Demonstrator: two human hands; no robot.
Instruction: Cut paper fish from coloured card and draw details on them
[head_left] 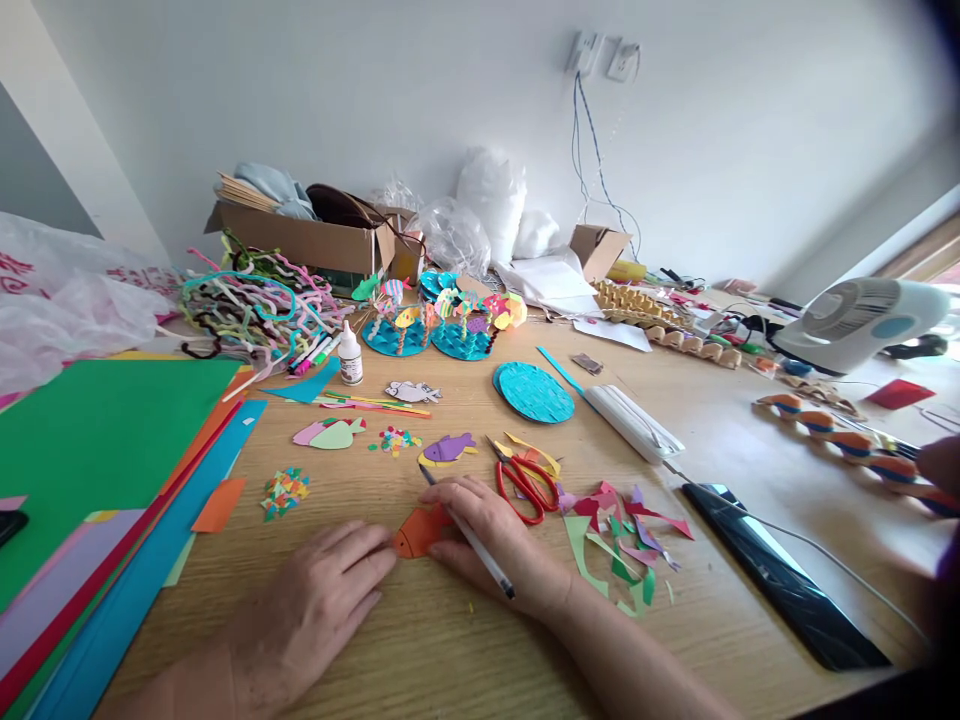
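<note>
An orange paper fish (417, 533) with a drawn eye and gill line lies flat on the wooden table between my hands. My left hand (319, 595) rests palm down, fingers stretched, with its fingertips at the fish's head. Over the tail is my right hand (499, 545), which also holds a pen (480, 552) slanted between its fingers and partly hides the fish. A purple and yellow paper fish (448, 449) lies just beyond. Red-handled scissors (525, 480) lie beside my right hand, near coloured paper scraps (622, 535).
Coloured paper sheets (127, 430) are stacked at left. Small paper bits (285, 492), a glue bottle (349, 355) and a blue disc (533, 392) lie farther back. Fish decorations (450, 325) stand behind. A black glossy slab (780, 575) and a fan (855, 320) are at right.
</note>
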